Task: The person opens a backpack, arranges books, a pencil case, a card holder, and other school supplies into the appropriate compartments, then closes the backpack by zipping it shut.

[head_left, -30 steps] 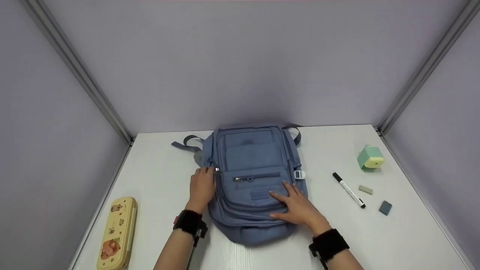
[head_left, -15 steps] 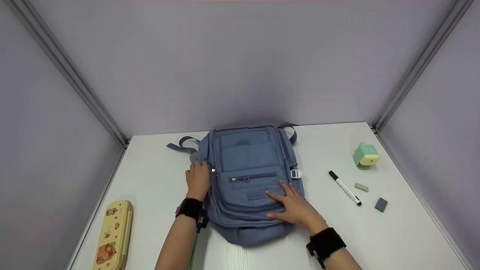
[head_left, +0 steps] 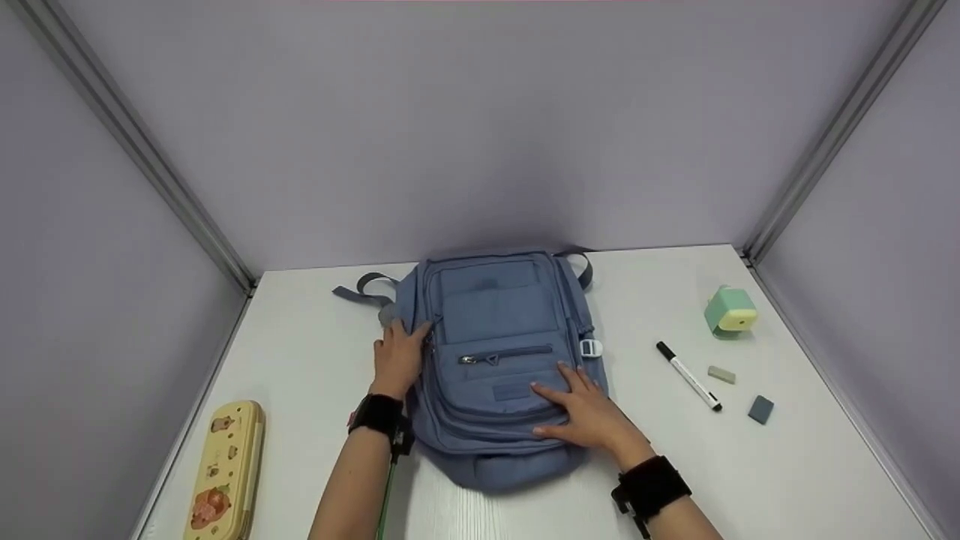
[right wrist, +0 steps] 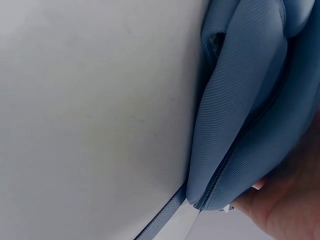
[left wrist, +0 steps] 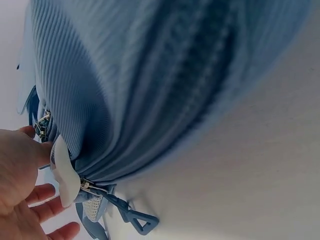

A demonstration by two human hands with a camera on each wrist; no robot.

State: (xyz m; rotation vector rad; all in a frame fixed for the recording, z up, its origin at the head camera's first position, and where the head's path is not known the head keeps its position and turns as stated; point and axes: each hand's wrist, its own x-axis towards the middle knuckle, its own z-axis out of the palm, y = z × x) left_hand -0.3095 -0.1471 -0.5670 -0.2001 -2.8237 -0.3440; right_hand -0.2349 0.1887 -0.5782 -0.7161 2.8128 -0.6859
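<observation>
I see a soft blue fabric backpack [head_left: 499,360] lying flat on a white table [head_left: 787,465], front pockets facing up, between my two hands. My left hand [head_left: 399,356] rests against the bag's left edge, fingers reaching up toward the main zipper seam; in the left wrist view the thumb [left wrist: 35,150] presses a white rubbery zipper tab [left wrist: 65,177], though I cannot tell whether the fingers truly pinch it or only touch it. My right hand [head_left: 589,412] lies flat on the lower front pocket, fingers straight and spread, pressing the fabric down; the right wrist view shows only its fingertips [right wrist: 280,210] under a bulge of blue cloth. Well to the right of that hand lie a white marker with a black cap [head_left: 688,376], a small beige eraser [head_left: 721,374], a grey-blue eraser [head_left: 760,409] and, farther off, a mint-green and yellow pencil sharpener [head_left: 730,312]. Well to the left of my left hand, at the near table edge, lies a yellow cartoon-printed pencil case [head_left: 225,472].
</observation>
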